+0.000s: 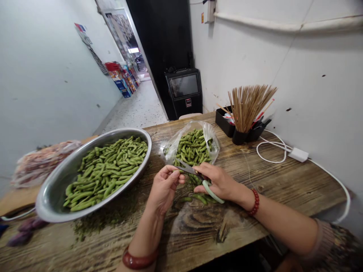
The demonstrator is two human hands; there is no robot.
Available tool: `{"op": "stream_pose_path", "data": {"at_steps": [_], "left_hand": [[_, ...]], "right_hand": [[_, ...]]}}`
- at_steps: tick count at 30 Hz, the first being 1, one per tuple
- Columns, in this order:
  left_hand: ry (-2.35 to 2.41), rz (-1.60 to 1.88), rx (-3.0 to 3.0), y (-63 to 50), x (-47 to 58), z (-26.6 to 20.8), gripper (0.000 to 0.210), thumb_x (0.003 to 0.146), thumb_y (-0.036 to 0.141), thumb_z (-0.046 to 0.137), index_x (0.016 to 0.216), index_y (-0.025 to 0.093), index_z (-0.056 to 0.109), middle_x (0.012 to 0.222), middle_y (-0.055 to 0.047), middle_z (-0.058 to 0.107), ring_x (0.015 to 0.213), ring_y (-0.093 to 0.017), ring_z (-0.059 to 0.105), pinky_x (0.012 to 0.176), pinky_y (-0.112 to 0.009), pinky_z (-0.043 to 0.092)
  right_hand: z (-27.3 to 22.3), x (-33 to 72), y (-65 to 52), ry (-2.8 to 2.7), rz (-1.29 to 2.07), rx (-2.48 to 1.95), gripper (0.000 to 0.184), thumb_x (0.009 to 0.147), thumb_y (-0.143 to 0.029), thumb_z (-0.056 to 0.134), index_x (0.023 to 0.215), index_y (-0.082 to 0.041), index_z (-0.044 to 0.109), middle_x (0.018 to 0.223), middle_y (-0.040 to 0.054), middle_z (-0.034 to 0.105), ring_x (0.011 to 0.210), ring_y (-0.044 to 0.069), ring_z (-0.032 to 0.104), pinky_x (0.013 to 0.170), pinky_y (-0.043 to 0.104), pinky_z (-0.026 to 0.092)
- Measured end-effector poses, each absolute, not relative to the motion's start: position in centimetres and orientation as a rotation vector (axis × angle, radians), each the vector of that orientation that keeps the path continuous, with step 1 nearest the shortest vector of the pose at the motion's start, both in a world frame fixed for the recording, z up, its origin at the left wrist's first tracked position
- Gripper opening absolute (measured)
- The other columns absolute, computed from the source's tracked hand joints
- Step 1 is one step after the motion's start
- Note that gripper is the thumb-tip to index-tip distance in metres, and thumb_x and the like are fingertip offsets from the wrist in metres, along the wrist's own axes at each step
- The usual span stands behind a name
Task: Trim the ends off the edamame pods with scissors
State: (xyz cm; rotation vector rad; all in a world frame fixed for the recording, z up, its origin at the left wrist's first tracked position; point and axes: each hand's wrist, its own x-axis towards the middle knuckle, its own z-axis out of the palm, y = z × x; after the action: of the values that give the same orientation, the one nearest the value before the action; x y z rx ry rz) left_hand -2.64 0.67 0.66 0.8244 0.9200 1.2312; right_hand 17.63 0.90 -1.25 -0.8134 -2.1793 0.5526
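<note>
My right hand (219, 181) is wrapped round a pair of scissors (212, 192) with pale green handles. Their blades are parted and point left toward the fingertips of my left hand (167, 187). Between those pinched fingers is a green edamame pod, mostly hidden. Behind my hands an open clear plastic bag (211, 138) holds many edamame pods (190, 146). A few loose pods (200, 198) lie on the wood below the scissors. To the left stands a large oval metal basin (51, 202) with a heap of pods (113, 166) in it.
Plant trimmings (106, 223) lie beside the basin on the wooden table (195, 236). A bag of pinkish contents (42, 160) sits far left. At the back right are a black holder (224, 122) with wooden skewers (248, 107) and a white cable with an adapter (297, 154).
</note>
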Motion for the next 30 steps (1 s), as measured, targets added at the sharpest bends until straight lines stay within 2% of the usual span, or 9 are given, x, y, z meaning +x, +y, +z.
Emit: {"op": "stream_pose_path", "data": {"at_steps": [6,13,15,17,19,23,25,30], "left_hand": [[0.952,1.262,0.867,0.6,-2.7,1.0,0.023,0.064,0.021,0.079,0.076,0.013,0.061,0.069,0.002,0.063,0.057,-0.008,0.059,0.055,-0.018,0.049],[0.947,1.256,0.834,1.1,-3.7,1.3,0.021,0.070,0.026,0.073,0.082,0.016,0.059,0.077,-0.002,0.064,0.072,-0.015,0.065,0.071,-0.030,0.053],[0.949,1.205,0.849,1.0,-3.9,1.6,0.018,0.072,0.025,0.069,0.085,0.017,0.059,0.073,0.000,0.060,0.068,-0.014,0.062,0.067,-0.029,0.053],[1.008,1.103,0.945,0.9,-4.0,1.9,0.014,0.075,0.025,0.065,0.087,0.018,0.061,0.064,0.004,0.054,0.054,-0.010,0.053,0.053,-0.022,0.047],[1.112,0.953,1.187,0.7,-4.1,2.1,0.010,0.075,0.024,0.063,0.082,0.017,0.064,0.059,0.004,0.050,0.047,-0.008,0.043,0.047,-0.019,0.037],[1.172,0.577,1.779,0.5,-4.2,2.1,0.006,0.069,0.021,0.065,0.065,0.017,0.067,0.057,0.002,0.052,0.054,-0.011,0.044,0.052,-0.021,0.033],[1.179,0.404,1.935,0.4,-4.3,1.7,0.001,0.065,0.019,0.066,0.065,0.018,0.067,0.056,0.003,0.052,0.053,-0.012,0.043,0.051,-0.022,0.029],[1.274,0.174,2.107,0.5,-4.5,0.3,0.008,0.060,0.014,0.064,0.066,0.020,0.065,0.058,0.003,0.055,0.054,-0.012,0.042,0.051,-0.023,0.024]], "right_hand": [[-1.4,17.8,1.0,-2.223,0.544,-0.809,0.049,0.082,-0.036,0.067,0.125,-0.017,0.052,0.095,0.0075,0.060,0.081,0.018,0.057,0.071,0.028,0.046],[-1.7,18.0,1.2,-2.135,0.529,-0.862,0.046,0.082,-0.037,0.066,0.121,-0.017,0.054,0.093,0.0074,0.060,0.081,0.019,0.058,0.072,0.029,0.048],[-1.7,18.1,1.3,-2.089,0.521,-0.882,0.044,0.082,-0.038,0.066,0.120,-0.017,0.055,0.091,0.0068,0.060,0.080,0.018,0.058,0.071,0.029,0.047],[-1.6,18.2,1.4,-2.074,0.528,-0.893,0.043,0.083,-0.037,0.066,0.118,-0.017,0.056,0.089,0.0061,0.059,0.079,0.018,0.057,0.071,0.029,0.047],[-1.5,18.2,1.5,-2.072,0.533,-0.897,0.042,0.083,-0.037,0.066,0.118,-0.016,0.056,0.090,0.0062,0.059,0.080,0.018,0.057,0.071,0.029,0.047],[-1.4,18.2,1.5,-2.055,0.526,-0.893,0.043,0.082,-0.036,0.067,0.119,-0.016,0.056,0.092,0.0068,0.060,0.083,0.019,0.058,0.074,0.030,0.047],[-1.5,18.2,1.6,-2.045,0.523,-0.892,0.043,0.082,-0.036,0.067,0.118,-0.016,0.056,0.092,0.0068,0.060,0.083,0.019,0.058,0.074,0.030,0.048],[-1.8,18.1,1.7,-2.045,0.521,-0.888,0.043,0.081,-0.036,0.068,0.118,-0.016,0.056,0.091,0.0064,0.060,0.081,0.018,0.058,0.074,0.030,0.048]]}}
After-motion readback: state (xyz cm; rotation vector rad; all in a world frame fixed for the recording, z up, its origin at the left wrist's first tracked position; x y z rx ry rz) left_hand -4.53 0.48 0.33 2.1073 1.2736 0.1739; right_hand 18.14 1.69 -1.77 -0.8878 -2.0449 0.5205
